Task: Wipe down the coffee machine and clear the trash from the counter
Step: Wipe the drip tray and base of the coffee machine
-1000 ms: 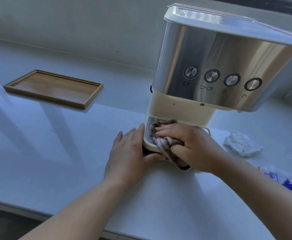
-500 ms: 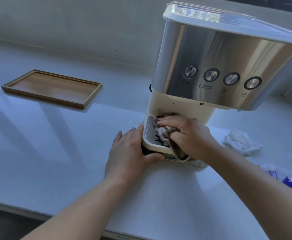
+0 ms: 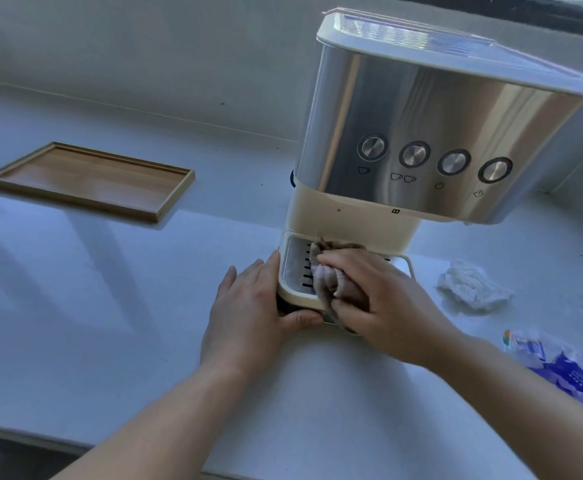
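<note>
A cream and steel coffee machine [image 3: 421, 133] stands on the white counter [image 3: 110, 306]. Its drip tray [image 3: 295, 268] juts out at the base, with a slotted metal grate. My right hand [image 3: 387, 299] is closed around a bunched grey-brown cloth [image 3: 331, 278] and presses it onto the grate. My left hand [image 3: 248, 317] braces the tray's left side, palm against the wall and thumb along the front edge. A crumpled white tissue [image 3: 470, 285] lies to the right of the machine. A blue and white plastic wrapper [image 3: 560, 365] lies at the right edge.
A shallow wooden tray [image 3: 92, 178] sits on the counter at the left, with nothing in it. A pale wall [image 3: 144, 57] runs behind the counter. The counter's front edge crosses the bottom left.
My right hand has slid the cloth from the tray's front left corner back and to the right, uncovering the left part of the grate. My left hand has stayed put.
</note>
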### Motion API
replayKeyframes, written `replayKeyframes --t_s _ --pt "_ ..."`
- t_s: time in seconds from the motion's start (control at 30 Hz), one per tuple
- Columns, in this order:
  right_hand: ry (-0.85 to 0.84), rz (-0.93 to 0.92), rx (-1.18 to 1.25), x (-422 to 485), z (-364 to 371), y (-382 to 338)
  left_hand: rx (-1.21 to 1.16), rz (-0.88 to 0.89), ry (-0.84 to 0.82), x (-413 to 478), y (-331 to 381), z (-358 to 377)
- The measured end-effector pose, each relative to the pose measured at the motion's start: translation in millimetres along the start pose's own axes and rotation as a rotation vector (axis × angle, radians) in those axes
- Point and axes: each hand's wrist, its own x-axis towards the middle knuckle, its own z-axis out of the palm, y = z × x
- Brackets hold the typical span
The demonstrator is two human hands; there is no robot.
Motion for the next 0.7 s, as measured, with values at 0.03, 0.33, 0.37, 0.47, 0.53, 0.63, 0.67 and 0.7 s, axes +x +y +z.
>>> replayKeyframes --t_s 0.03,0.33,0.37,0.47,0.53,0.63,0.67,0.7 --pt "-0.034 0.009 0.003 -3 -7 7 0.005 -0.003 -0.004 0 -1 0" --pt "0.365 0.257 -0.116 11 8 15 0.002 0.005 -0.003 0 -1 1" --pt "0.347 0.231 -0.1 16 10 11 0.001 0.008 -0.003 0 -1 1" --pt "0.295 0.17 0.052 22 2 11 0.009 0.011 -0.005 0 -1 0" --pt "0.393 0.074 0.052 18 -6 17 0.016 0.014 -0.001 -1 0 -1" --pt "0.577 -0.071 -0.133 13 -7 19 0.013 0.017 0.004 -1 0 -1" --pt "0.588 -0.131 -0.155 16 -6 17 0.011 0.016 0.006 -1 0 -1" --pt "0.573 -0.193 -0.155 21 -4 14 0.008 0.016 0.008 -1 1 0"
